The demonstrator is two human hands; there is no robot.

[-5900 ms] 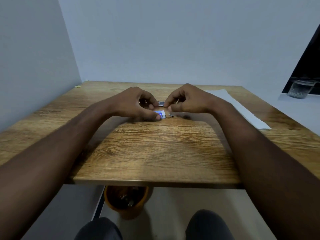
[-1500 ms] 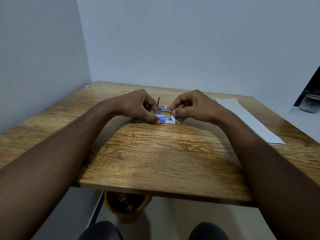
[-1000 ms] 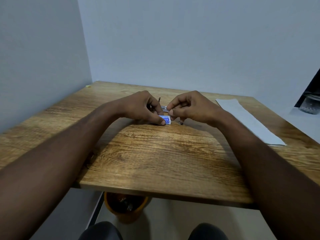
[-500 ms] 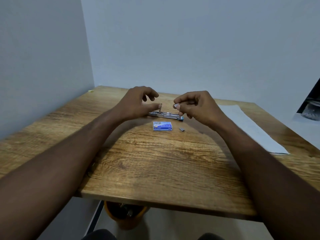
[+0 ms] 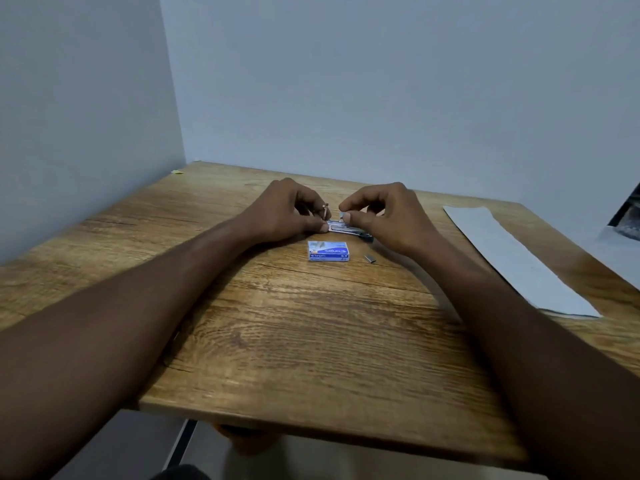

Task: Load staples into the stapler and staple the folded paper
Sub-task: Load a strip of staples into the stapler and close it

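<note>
Right hand [image 5: 384, 213], centre of frame: thumb and forefinger pinched together on something small and pale, a staple strip by my guess; too small to confirm. The pinch sits right over the stapler [image 5: 346, 228], which lies flat on the table [image 5: 311, 341] with its metal channel showing.

Left hand [image 5: 287, 209], just left of it: thumb pressed on the stapler's near-left end, fingers curled around a thin upright rod, probably the spring pusher. I cannot tell whether it grips or only steadies.

Step in hand, as I judge it: loading, not stapling. Next move calls for lining the strip up with the channel and seating it level, then closing the stapler.

Below the hands: blue staple box [image 5: 328, 251], closed, flat. Just right of it, a loose staple piece [image 5: 370, 259].

Folded paper [image 5: 512, 258] at the right edge, well apart, untouched, partly cut off by the frame.

Hidden: the stapler's far end under the right hand; channel contents unreadable.
</note>
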